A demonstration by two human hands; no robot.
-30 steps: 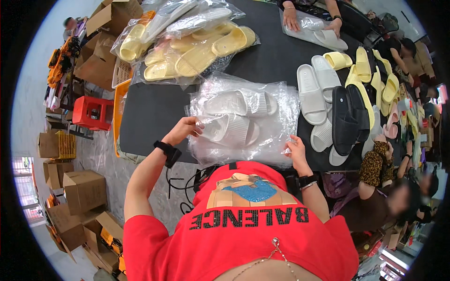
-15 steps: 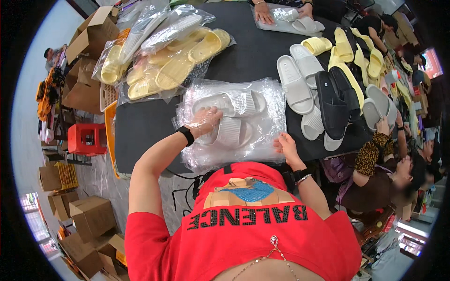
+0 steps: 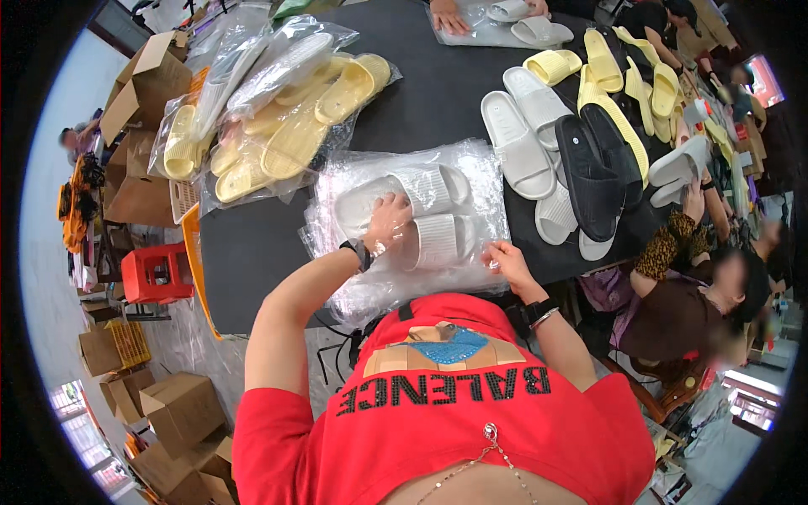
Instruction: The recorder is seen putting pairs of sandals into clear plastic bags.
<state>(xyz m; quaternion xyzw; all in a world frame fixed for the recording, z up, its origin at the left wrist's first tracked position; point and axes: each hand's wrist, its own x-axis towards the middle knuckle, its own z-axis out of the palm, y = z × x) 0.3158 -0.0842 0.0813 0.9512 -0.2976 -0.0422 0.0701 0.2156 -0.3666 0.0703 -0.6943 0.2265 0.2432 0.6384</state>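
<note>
A pair of light grey slippers (image 3: 438,240) lies on a stack of clear plastic bags (image 3: 370,290) at the table's near edge, toes pointing right. Clear film shows over their toe ends. My left hand (image 3: 389,224) is closed on the near slipper at its heel end, fingers curled, and hides that heel. At the right edge of the stack, my right hand (image 3: 510,264) has thumb and forefinger together on the edge of a plastic bag. Its other fingers are loosely bent.
Bagged yellow slippers (image 3: 295,147) and bagged white ones (image 3: 282,80) are heaped at the far left. Loose white, yellow and black slippers (image 3: 587,181) lie to the right. Across the black table (image 3: 404,93), another person's hands (image 3: 449,17) rest on a bag. Cartons (image 3: 181,412) and a red stool (image 3: 156,273) stand left.
My left hand has moved right with the grey slippers, which sit further into the bag. My right hand has shifted slightly down and left, its fingers closing on the bag edge.
</note>
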